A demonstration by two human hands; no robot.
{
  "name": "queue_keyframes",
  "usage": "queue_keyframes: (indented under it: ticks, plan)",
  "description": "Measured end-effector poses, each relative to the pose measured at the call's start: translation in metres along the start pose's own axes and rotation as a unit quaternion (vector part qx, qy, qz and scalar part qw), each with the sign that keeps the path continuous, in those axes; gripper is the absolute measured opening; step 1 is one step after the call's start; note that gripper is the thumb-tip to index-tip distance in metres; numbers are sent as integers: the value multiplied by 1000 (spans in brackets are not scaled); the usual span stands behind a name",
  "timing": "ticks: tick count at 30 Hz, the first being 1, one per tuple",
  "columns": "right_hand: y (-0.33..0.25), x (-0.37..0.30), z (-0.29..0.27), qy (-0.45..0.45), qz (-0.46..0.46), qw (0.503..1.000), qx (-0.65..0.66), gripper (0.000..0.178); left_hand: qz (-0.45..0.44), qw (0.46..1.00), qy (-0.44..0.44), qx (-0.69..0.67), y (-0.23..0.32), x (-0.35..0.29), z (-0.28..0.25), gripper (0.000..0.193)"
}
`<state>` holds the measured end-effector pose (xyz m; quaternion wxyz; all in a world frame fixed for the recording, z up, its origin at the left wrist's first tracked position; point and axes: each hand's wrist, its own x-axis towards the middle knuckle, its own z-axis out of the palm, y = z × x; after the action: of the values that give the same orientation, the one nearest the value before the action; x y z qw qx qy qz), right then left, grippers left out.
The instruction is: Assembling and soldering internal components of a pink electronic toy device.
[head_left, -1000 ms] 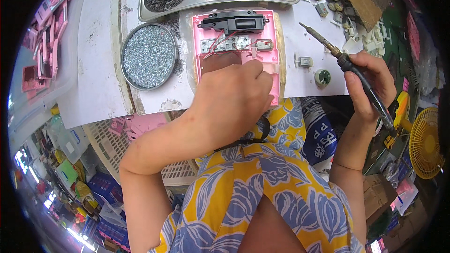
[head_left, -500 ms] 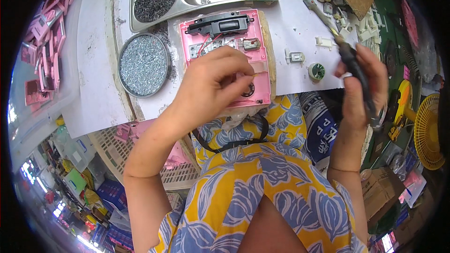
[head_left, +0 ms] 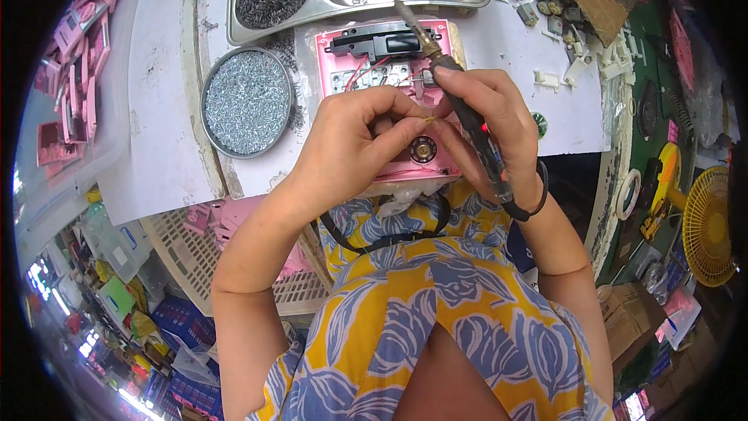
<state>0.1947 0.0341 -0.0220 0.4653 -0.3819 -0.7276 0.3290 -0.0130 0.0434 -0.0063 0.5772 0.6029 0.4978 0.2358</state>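
A pink plastic casing [head_left: 401, 167] lies on the table in front of me. A long black part [head_left: 382, 44], red wires and a round black part [head_left: 423, 150] are set in it. Over the casing, my left hand [head_left: 354, 136] pinches a thin yellowish strand [head_left: 429, 118], perhaps a wire. My right hand [head_left: 502, 109] is closed around a black soldering iron [head_left: 467, 113], its tip pointing up and away past the black part. Its thumb and a fingertip meet the strand beside my left fingers. Part of a green spool [head_left: 540, 124] shows behind my right hand.
Left of the casing stands a round dish [head_left: 291, 101] of small screws. A metal tray [head_left: 321, 12] with dark springs is beyond. Small white parts [head_left: 619, 54] lie at the far right, near a yellow fan [head_left: 707, 226]. Pink pieces [head_left: 74, 78] fill a bin at left.
My right hand has swung left with the soldering iron, from the table's right side to over the casing. Its fingers now meet my left fingers at the strand.
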Motion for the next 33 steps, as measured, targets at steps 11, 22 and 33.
queue_keyframes:
  ticks: [11, 22, 33]
  plan:
    - [-15, -21, -43, 32, 34, 999, 3, 40, 155, 978, 10, 142, 1, -2, 8, 8]
    - [-17, -33, -71, -85, 102, 991, 29, 21, 185, 946, 13, 265, 1, -2, 12, 14]
    - [-14, -28, -68, -110, 76, 991, 6, 20, 202, 941, 20, 272, -3, -2, 12, 16]
